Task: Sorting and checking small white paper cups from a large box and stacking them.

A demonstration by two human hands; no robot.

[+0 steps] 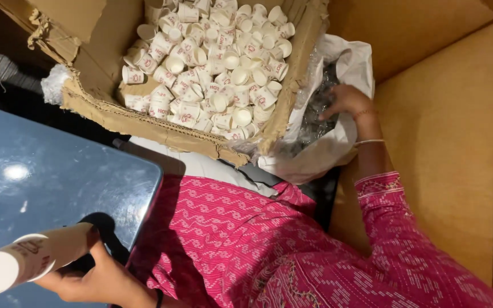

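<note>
My left hand (pixel 101 280) grips a long stack of small white paper cups (pixel 27 258), held sideways over the blue tabletop (pixel 47 177) at the lower left. My right hand (pixel 344 101) reaches into a white plastic bag (pixel 338 142) at the upper right; its fingers rest on clear, crinkled plastic inside and whether they grip anything is hidden. A torn cardboard box (pixel 144 122) beside the bag is full of several loose white paper cups (pixel 218 63) with red print.
My lap in pink patterned cloth (pixel 269 239) fills the lower middle. Tan panels (pixel 452 131) close off the right side. A box flap (pixel 69 23) juts out at the upper left. White crumpled plastic (pixel 55 82) shows beside the box's left edge.
</note>
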